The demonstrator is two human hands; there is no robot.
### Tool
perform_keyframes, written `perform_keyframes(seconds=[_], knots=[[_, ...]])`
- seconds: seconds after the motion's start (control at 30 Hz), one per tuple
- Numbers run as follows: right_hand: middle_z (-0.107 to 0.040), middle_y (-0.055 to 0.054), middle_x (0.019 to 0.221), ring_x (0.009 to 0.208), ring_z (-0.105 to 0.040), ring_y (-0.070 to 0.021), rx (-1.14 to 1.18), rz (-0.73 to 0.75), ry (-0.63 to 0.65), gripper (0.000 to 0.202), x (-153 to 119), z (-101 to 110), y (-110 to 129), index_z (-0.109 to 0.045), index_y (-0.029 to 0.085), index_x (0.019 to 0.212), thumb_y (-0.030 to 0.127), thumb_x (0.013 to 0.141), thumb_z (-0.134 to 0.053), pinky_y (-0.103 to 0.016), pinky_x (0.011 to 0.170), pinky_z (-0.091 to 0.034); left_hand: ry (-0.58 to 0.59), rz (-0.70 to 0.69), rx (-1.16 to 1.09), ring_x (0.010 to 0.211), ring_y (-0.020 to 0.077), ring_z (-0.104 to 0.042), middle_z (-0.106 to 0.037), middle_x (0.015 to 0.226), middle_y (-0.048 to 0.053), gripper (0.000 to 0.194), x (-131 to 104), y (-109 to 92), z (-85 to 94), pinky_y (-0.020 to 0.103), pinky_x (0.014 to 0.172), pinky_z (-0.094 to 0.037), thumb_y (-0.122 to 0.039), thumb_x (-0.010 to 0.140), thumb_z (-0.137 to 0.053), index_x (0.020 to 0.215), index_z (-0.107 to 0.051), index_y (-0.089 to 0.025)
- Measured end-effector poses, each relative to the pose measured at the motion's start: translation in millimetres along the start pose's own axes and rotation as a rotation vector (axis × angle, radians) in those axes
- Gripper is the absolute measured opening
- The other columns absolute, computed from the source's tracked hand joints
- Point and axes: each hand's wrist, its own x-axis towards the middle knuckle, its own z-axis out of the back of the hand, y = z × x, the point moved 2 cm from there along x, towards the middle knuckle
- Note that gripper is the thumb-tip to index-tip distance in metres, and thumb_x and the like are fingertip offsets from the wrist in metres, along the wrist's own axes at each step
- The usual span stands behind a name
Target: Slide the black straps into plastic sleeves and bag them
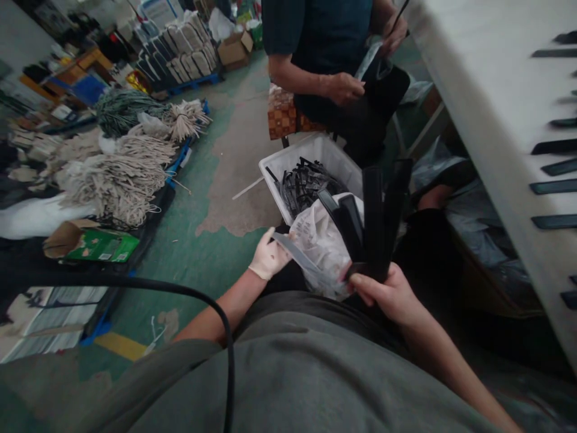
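Observation:
My left hand point(269, 255), in a whitish glove, has its thumb and fingers closed about the near end of a shiny grey flat strip point(306, 257). Whether that strip is stiff plastic or a bag's edge, I cannot tell. My right hand point(392, 291) grips a fanned bunch of several flat black strips point(373, 210), which point up and away from me. A crumpled translucent white plastic bag point(318, 225) with print on it lies between my hands, partly hidden by the strips. Just beyond it stands a white plastic crate point(269, 180) holding many black pieces point(309, 180).
Across from me a seated person point(333, 60) handles a dark piece and clear plastic. On the right, a white table point(487, 90) bears a row of black strips point(556, 187). Bundled cords point(121, 168) lie on pallets at left. A black cable point(180, 288) crosses the view.

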Motion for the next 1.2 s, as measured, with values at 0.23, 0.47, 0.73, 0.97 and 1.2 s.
perform_keyframes(seconds=[0.23,0.47,0.73,0.97,1.2], knots=[[-0.051,0.0,0.043,0.037,-0.039,-0.0079,0.122,-0.055,-0.038,0.041,-13,2,11,-0.067,0.014,0.059,0.052,0.073,-0.072,-0.024,0.042,-0.032,-0.208,-0.544,0.018,0.047,0.0058,-0.055,-0.061,0.063,-0.002,0.029,17,-92,-12.9,0.014,0.046,-0.041,-0.024,0.101,-0.035,0.117,-0.059,-0.018],[-0.04,0.007,0.041,0.042,-0.034,-0.0084,0.229,0.044,-0.243,0.04,26,16,12,-0.075,0.012,0.1,0.044,0.077,-0.068,-0.024,0.05,-0.037,0.283,-0.199,0.941,0.05,0.0105,-0.058,-0.067,0.07,0.004,0.044,-15,0,-19.1,0.02,0.046,-0.039,-0.043,0.086,-0.064,0.118,-0.063,-0.012],[-0.039,0.009,0.042,0.042,-0.032,-0.0074,0.309,0.163,-0.254,0.032,47,33,22,-0.075,0.014,0.093,0.039,0.074,-0.07,-0.028,0.061,-0.048,0.398,0.035,1.202,0.045,0.0085,-0.054,-0.067,0.068,0.005,0.047,-22,41,-8.8,0.02,0.042,-0.029,-0.047,0.089,-0.056,0.118,-0.062,-0.01],[-0.041,0.008,0.041,0.042,-0.036,-0.008,0.328,0.137,-0.468,0.027,53,41,8,-0.068,0.015,0.074,0.042,0.07,-0.073,-0.028,0.059,-0.05,0.369,-0.013,1.263,0.047,0.0082,-0.055,-0.067,0.07,0.004,0.044,-28,40,-16.6,0.02,0.044,-0.031,-0.045,0.09,-0.055,0.119,-0.063,-0.013],[-0.04,0.01,0.041,0.042,-0.033,-0.0073,0.357,0.161,-0.316,0.032,48,40,10,-0.072,0.013,0.091,0.041,0.074,-0.07,-0.028,0.061,-0.05,0.371,0.04,1.334,0.044,0.0073,-0.052,-0.066,0.069,0.004,0.042,-27,44,-13.2,0.02,0.042,-0.027,-0.045,0.091,-0.052,0.116,-0.066,-0.013]])
